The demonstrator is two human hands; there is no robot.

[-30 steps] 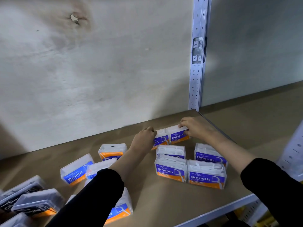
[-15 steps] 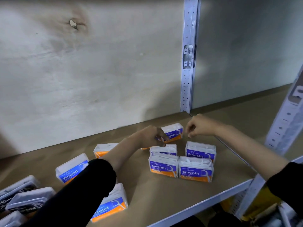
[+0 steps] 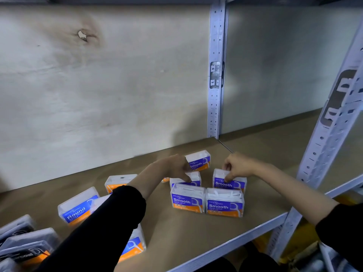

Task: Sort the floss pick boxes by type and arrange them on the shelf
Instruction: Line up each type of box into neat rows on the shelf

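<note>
Two clear plastic floss pick boxes with blue-and-orange "Smooth" labels make up the second row, and those are the ones under my hands: second-row right box (image 3: 234, 184) and second-row left box (image 3: 194, 178). Both stand with the long axis left-right, roughly parallel to the shelf's front edge, labels facing me. There is a gap between them.

Right hand (image 3: 235, 166) sits straight over the right box and pinches its top, thumb on the label face, fingers behind. Left hand (image 3: 172, 167) is over the left box with its fingers curled down onto the top. Can't tell if that's a real grip or just contact. Hands are apart, one per box, no crossing.

Just in front is the front pair (image 3: 206, 203) of the same Smooth type, side walls touching and squared up. My guess for the next move: slide the second-row two together and flush behind that pair.

The back Smooth box (image 3: 200, 161) lies just past my left hand, skewed slightly off the row line. The left hand is nearer to it.

Well to the left are the clear "Round"-label boxes (image 3: 78, 208), loose and at mixed angles, partly under my black left sleeve (image 3: 110, 228). The black-label boxes (image 3: 23, 250) are at the far left edge.

Everything sits on the brown board shelf (image 3: 176, 232), towards its right end near the grey perforated metal upright (image 3: 215, 75).
</note>
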